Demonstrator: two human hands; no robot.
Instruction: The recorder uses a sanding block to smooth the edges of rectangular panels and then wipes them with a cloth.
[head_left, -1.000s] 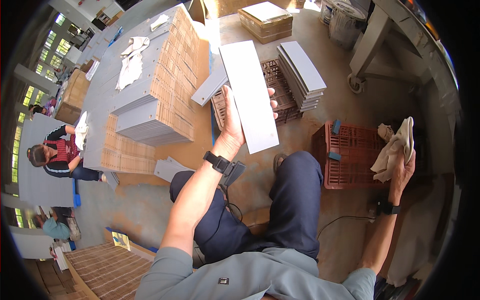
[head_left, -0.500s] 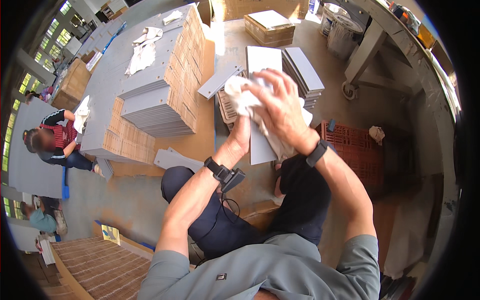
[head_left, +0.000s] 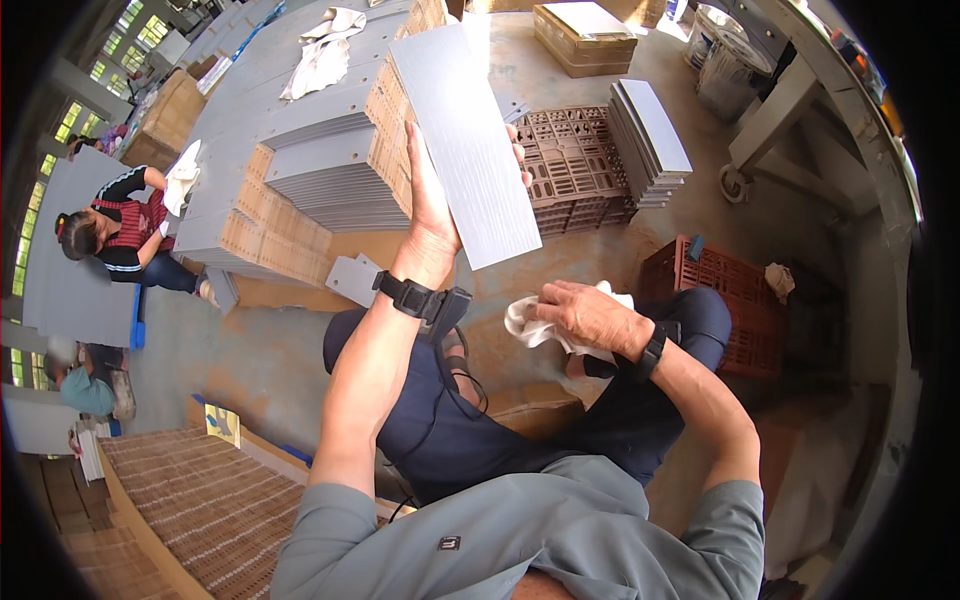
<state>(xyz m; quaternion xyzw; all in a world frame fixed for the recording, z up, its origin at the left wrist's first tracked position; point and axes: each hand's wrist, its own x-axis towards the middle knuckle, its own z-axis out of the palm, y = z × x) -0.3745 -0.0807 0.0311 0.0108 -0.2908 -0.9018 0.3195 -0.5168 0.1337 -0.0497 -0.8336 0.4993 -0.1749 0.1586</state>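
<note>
A grey wood-grained panel [head_left: 468,140] is raised at a tilt in my left hand [head_left: 430,200]. The thumb lies along its left edge, and fingertips curl round the right edge from behind. Lower down, over my right knee, my right hand [head_left: 590,318] grips a crumpled white cloth [head_left: 530,322], apart from the panel. Behind the panel stands a brown plastic crate [head_left: 575,150], upturned. A short stack of similar grey panels [head_left: 650,130] rests at the crate's right side.
Tall stacks of grey panels [head_left: 320,160] fill the left, with a white cloth [head_left: 325,55] on top. A red-brown crate [head_left: 710,300] sits by my right knee. Beyond are a cardboard box [head_left: 585,45] and a wheeled bench [head_left: 780,120]. A co-worker [head_left: 125,220] handles a cloth at far left.
Both hands were together on the panel with the cloth. Now my left hand has lifted the panel up and left, while my right hand has drawn back toward my knee with the cloth.
</note>
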